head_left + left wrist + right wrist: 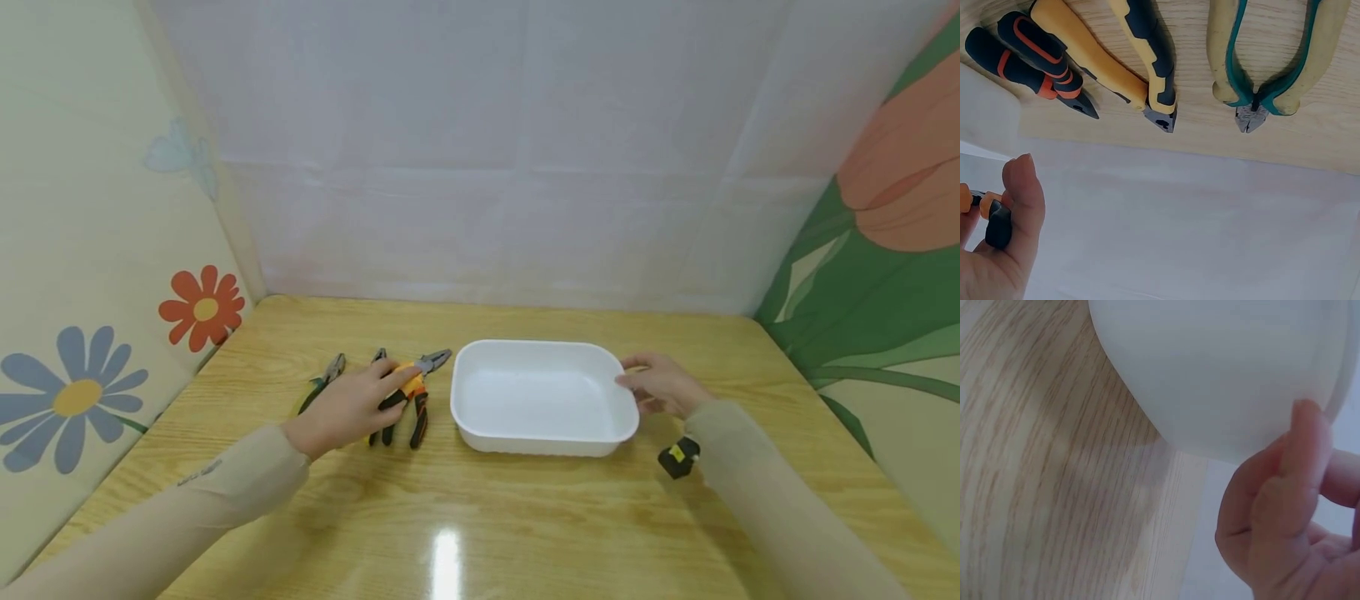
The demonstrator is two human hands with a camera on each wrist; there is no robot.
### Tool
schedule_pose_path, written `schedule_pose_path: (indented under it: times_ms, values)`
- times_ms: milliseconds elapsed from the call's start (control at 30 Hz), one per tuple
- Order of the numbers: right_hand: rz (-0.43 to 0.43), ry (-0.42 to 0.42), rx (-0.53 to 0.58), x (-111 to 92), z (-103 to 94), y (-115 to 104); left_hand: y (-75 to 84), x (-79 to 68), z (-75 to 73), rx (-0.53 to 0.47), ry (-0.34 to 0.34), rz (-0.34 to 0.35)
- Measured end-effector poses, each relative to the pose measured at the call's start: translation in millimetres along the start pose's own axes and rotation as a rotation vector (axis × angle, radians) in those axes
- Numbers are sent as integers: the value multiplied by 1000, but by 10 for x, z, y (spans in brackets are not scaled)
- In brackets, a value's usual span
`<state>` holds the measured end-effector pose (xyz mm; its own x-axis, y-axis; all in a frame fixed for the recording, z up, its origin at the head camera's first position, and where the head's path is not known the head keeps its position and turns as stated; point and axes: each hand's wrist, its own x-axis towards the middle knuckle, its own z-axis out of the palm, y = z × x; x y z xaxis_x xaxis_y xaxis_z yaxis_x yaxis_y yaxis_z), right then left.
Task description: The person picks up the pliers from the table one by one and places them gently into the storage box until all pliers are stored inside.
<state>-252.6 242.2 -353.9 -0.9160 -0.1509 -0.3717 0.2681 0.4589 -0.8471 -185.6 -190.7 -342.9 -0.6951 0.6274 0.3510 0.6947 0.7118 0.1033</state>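
My left hand [348,408] grips a pair of pliers [435,360] with orange-and-black handles. Their grey jaws point right, towards a white plastic tub [543,446]. Part of the handles [999,225] shows beside the thumb in the left wrist view. Under and around this hand lie more pliers: an orange-and-black pair [1041,65], a yellow-and-black pair [1094,59] and a pair with yellow-and-green handles [1225,50]. At the tub's right end, my right hand [663,387] pinches the rim, its thumb [1304,444] against the outer wall. Nothing lies inside the tub.
A small black block with a yellow patch [677,458] sits beside the right sleeve. The wooden table [570,525] ends at a pale cloth backdrop [510,233], with flower-printed cloths at both sides.
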Motion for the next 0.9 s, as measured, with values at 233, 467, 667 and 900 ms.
schedule_pose_path:
  times_ms: [233,467,667,900]
  values:
    - [7,8,6,4,1,8,28,72,6,-6,-38,19]
    - [10,14,-2,-5,12,-6,45,155,73,49,-11,82]
    - [5,12,8,-2,18,4,116,230,29,60,-89,42]
    - [12,17,-1,-5,21,-4,125,310,48,31,-139,51]
